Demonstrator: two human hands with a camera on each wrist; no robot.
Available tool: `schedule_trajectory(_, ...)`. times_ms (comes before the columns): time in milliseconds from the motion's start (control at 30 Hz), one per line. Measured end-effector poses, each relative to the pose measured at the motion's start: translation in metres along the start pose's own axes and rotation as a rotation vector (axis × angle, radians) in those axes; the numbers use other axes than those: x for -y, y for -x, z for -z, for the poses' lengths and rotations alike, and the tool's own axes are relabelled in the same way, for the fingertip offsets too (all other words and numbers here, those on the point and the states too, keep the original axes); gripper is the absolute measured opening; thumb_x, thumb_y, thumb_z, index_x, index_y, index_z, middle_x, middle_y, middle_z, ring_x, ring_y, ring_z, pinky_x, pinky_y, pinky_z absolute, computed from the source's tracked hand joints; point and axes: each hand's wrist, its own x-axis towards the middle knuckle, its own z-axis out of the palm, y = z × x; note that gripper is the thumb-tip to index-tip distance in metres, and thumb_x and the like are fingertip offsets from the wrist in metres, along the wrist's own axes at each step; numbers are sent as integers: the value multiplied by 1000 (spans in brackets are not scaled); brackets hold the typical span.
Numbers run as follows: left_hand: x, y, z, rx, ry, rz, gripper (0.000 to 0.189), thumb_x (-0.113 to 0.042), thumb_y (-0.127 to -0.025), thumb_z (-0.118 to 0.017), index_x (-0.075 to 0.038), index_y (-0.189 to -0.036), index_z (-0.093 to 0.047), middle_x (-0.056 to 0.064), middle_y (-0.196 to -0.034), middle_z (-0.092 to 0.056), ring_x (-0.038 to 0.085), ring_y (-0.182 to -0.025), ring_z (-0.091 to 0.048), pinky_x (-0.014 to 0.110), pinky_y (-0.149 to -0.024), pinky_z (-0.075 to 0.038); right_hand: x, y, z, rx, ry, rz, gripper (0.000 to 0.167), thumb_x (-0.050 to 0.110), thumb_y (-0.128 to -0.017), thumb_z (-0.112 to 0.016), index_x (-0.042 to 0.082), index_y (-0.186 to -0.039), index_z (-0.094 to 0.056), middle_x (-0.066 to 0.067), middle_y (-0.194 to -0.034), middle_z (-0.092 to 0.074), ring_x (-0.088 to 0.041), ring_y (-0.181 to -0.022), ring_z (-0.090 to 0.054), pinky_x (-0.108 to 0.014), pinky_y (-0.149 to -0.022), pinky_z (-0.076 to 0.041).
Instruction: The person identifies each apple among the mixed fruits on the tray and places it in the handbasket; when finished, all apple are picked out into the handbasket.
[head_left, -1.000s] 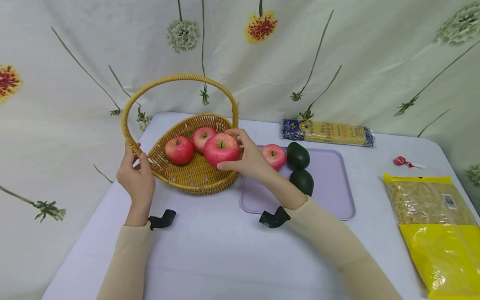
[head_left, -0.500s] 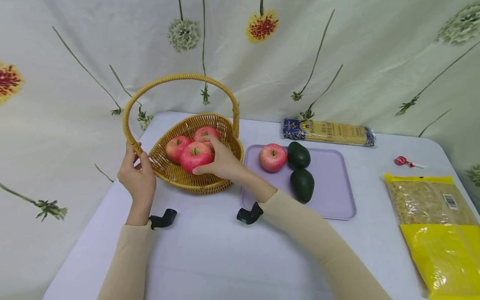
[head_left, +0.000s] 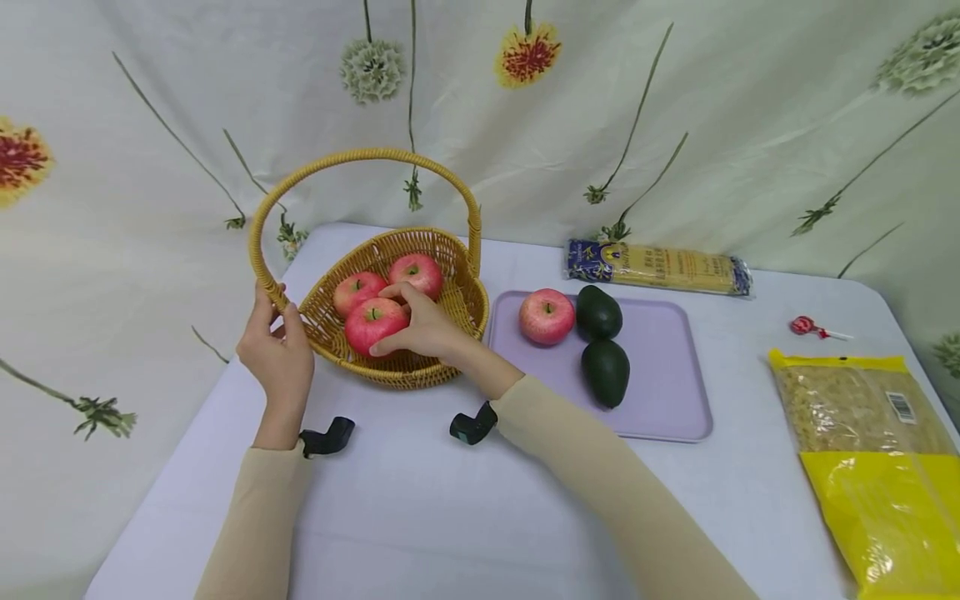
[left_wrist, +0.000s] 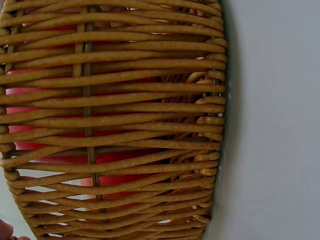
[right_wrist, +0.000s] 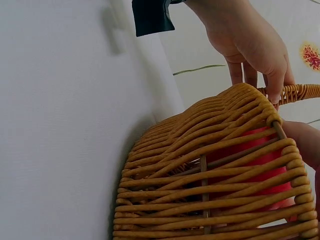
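Note:
My left hand [head_left: 279,354] grips the base of the handle [head_left: 363,156] on a wicker basket [head_left: 408,379], at its left side. Inside the basket, my right hand [head_left: 420,325] holds a red apple [head_left: 372,327] between thumb and fingers. Two more apples lie behind it, one at the left [head_left: 358,292] and one farther back [head_left: 417,273]. In the left wrist view the woven wall [left_wrist: 115,120] fills most of the picture, with red showing through its gaps. The right wrist view shows the left hand [right_wrist: 255,45] at the handle and part of the apple [right_wrist: 250,165] through the weave.
A lilac tray [head_left: 667,367] to the right bears one apple [head_left: 547,317] and two avocados, one behind [head_left: 598,312] the other [head_left: 606,372]. Behind it lies a pack of spaghetti [head_left: 660,265]. Farther right are a lollipop [head_left: 804,325] and a yellow bag of pasta [head_left: 870,467].
My right hand has carried the apple leftward and down into the basket, beside the other two. The tray's apple and avocados came into fuller view. My left hand has stayed on the handle.

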Motion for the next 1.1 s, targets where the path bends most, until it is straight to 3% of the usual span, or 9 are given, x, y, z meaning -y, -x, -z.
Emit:
schedule_trajectory(400,-1,1,1,0,-7,1,43,-9,-96,-51,-12,-138,-57,6,-121,-70,19,-101,-65,0,-74,-42,-1,-5,-2,76,21,-17,75,11,-72,-85,16,-136,-46,-6,-137,-49,-19,-122,-46,-37,-105,-43)
schedule_trajectory(1100,-3,1,0,4,-2,4,44,-11,-97,-51,-16,-141,-54,6,-123,-69,19,-102,-65,1,-76,-44,-5,-8,-5,130,152,-40,75,13,-74,-84,11,-136,-43,-8,-140,-48,-22,-127,-47,-37,-107,-43)
